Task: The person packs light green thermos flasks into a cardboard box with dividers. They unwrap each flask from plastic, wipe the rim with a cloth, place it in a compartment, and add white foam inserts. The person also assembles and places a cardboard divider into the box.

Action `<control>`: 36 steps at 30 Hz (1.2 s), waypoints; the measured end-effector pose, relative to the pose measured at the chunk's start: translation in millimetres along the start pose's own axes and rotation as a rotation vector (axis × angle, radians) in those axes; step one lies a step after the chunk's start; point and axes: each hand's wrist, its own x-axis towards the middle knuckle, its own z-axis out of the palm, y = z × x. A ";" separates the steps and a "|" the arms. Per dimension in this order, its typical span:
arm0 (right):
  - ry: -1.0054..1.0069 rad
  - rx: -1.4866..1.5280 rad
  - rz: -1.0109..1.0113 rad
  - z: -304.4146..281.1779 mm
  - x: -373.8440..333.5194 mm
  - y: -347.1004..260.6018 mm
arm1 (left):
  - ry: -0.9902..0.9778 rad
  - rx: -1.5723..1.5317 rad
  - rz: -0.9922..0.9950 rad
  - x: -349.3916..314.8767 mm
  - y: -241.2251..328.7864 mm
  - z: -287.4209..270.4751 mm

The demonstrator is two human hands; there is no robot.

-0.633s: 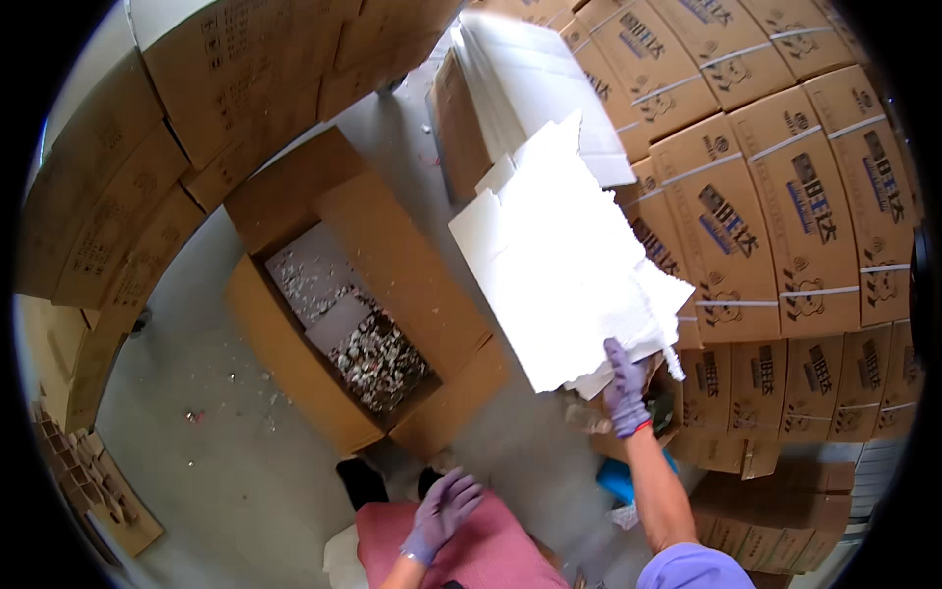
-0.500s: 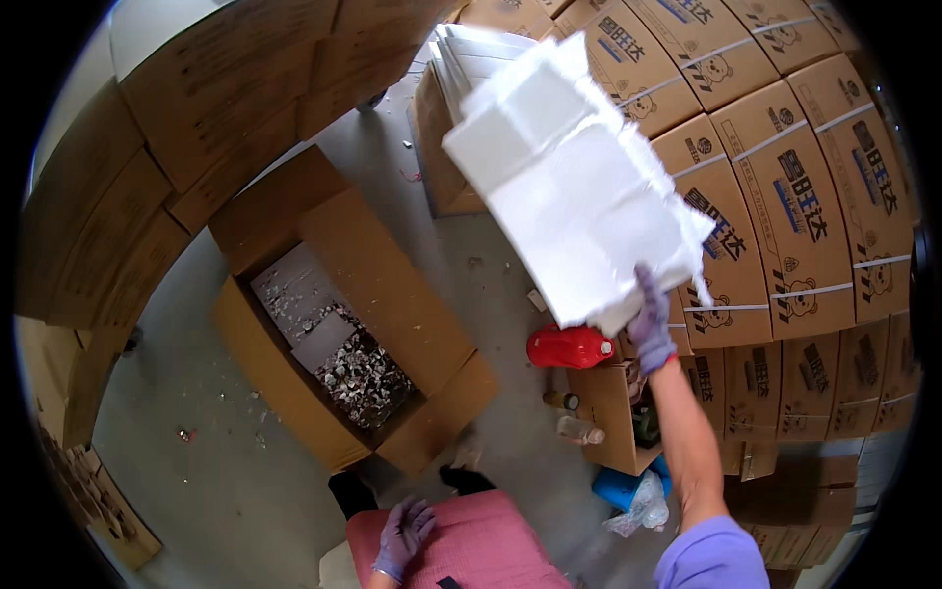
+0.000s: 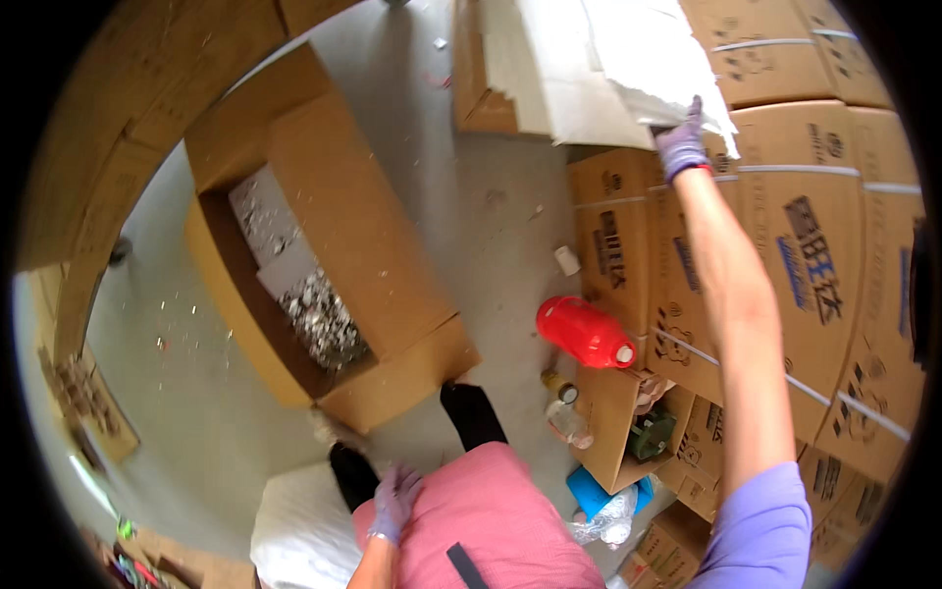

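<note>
At the far right, my right hand in a purple glove grips the near edge of a white sheet with ragged edges. The thumb lies on top; the other fingers are partly hidden beneath. The sheet is over a stack of pale flat boards, and its far end runs out of view. My left hand, gloved too, lies flat on the pink cloth over my lap, holding nothing.
An open cardboard box with greyish-white scraps stands left of centre. A red bottle, a clear bottle and a small open carton are at right. Strapped cartons are stacked beyond. A white padded bundle lies near left.
My right hand has carried the white sheet farther away and lowered it toward the pale boards. My left hand stays on my lap. The whole view has shifted.
</note>
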 end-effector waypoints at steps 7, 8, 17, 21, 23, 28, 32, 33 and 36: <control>-0.370 -0.783 -0.240 -104.5 -83.4 164.2 | -0.122 -0.020 -0.001 35.2 -72.0 49.7; -0.419 -1.065 -0.238 -140.4 -126.4 205.5 | -0.116 -0.004 0.008 44.5 -71.8 50.0; -2.033 -1.642 -0.879 -22.3 -365.8 431.2 | 0.427 0.897 0.729 179.1 18.2 32.4; -2.116 -1.886 -1.213 19.7 -365.9 457.5 | 0.627 1.071 1.088 251.6 62.3 -17.1; -2.200 -1.869 -1.341 31.9 -359.3 410.5 | 0.707 0.983 1.035 229.1 90.6 -16.9; -1.414 -1.177 -0.176 -51.8 -284.4 331.3 | 0.880 0.996 0.925 225.9 107.2 -77.9; -0.968 -2.259 -1.079 -60.0 -229.7 273.1 | 0.963 1.088 0.836 235.7 119.9 -116.3; -0.855 -2.264 -0.888 -90.6 -203.4 294.2 | 0.967 1.119 0.822 240.6 124.0 -119.5; -0.728 -1.954 -0.538 -193.7 -118.2 377.6 | 0.877 1.148 0.916 272.6 149.6 -125.9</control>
